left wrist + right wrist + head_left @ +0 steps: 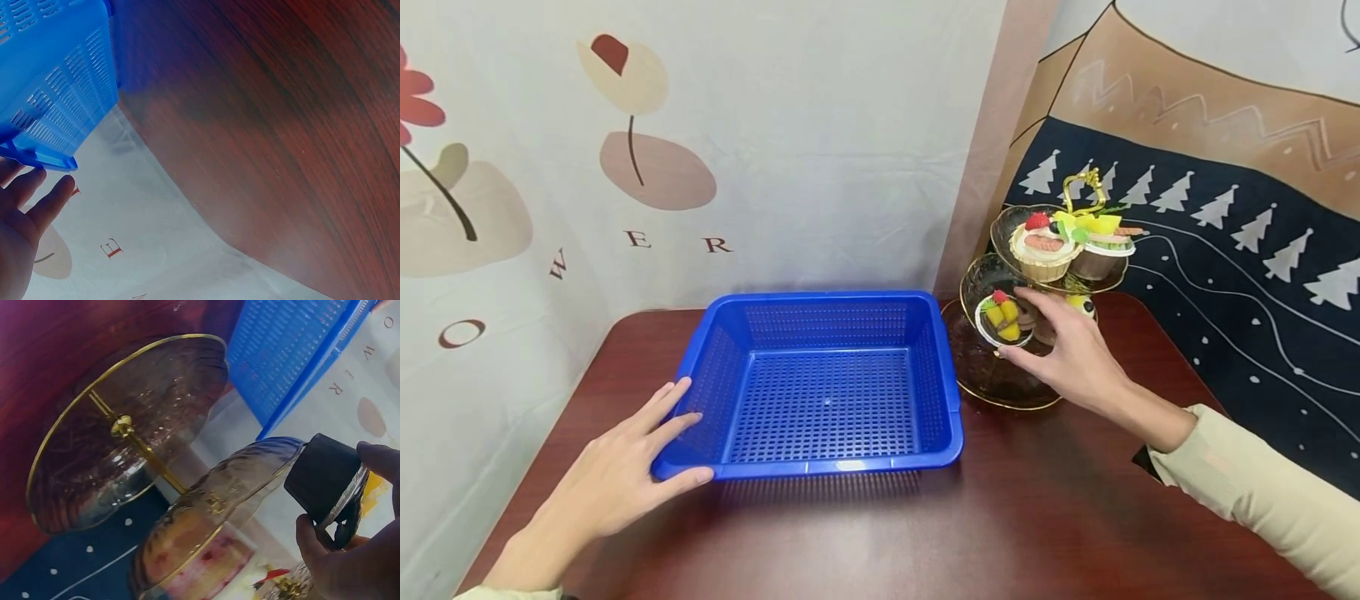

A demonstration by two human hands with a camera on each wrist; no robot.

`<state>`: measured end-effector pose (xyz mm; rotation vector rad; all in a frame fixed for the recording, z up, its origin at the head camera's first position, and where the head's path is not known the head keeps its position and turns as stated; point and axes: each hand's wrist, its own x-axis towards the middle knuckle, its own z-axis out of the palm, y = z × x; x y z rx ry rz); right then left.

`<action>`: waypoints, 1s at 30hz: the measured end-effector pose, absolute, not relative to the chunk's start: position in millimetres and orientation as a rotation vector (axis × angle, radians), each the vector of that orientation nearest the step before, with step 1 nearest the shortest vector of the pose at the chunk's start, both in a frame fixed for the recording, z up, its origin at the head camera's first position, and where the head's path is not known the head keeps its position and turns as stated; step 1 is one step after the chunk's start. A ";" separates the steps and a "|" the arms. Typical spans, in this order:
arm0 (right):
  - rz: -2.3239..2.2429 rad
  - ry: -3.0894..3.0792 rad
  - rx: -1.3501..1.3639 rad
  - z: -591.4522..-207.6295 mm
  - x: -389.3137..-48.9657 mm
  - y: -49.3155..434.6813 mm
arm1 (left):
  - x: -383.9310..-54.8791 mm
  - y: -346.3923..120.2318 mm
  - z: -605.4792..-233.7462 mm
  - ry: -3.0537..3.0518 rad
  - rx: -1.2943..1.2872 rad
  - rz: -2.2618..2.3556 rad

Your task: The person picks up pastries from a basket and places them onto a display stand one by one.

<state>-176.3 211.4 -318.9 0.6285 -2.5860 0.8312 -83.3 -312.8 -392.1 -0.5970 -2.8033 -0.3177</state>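
My right hand (1078,354) pinches a fruit cupcake (1004,320) between thumb and fingers, at the left side of the tiered glass stand (1009,392). Yellow fruit chunks and a red berry top this cupcake. Its dark cup (325,475) leans between the fingertips in the right wrist view, near the edge of a glass tier. At the left front corner of a blue plastic basket (820,467), my left hand (613,471) touches the rim with spread, fairly straight fingers. No items lie inside the basket.
The stand's top tier bears a cream tart (1043,250) and another fruit-topped cupcake (1101,254), under a gold handle (1086,190). More dessert shows through a lower glass tier. The brown table (880,542) meets printed cloth walls (820,167) behind.
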 end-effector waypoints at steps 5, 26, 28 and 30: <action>0.886 -2.565 0.562 -324.2 -177.1 215.7 | -83.7 -313.3 -392.5 -2.799 -0.593 -0.320; 0.769 -2.344 0.519 -358.3 -189.6 203.9 | -83.1 -313.1 -393.5 -2.806 -0.592 -0.322; 0.744 -2.331 0.535 -359.6 -189.7 203.0 | -83.4 -313.0 -393.7 -2.803 -0.591 -0.320; 0.729 -2.319 0.545 -360.4 -189.6 202.2 | -83.9 -313.1 -393.9 -2.802 -0.587 -0.318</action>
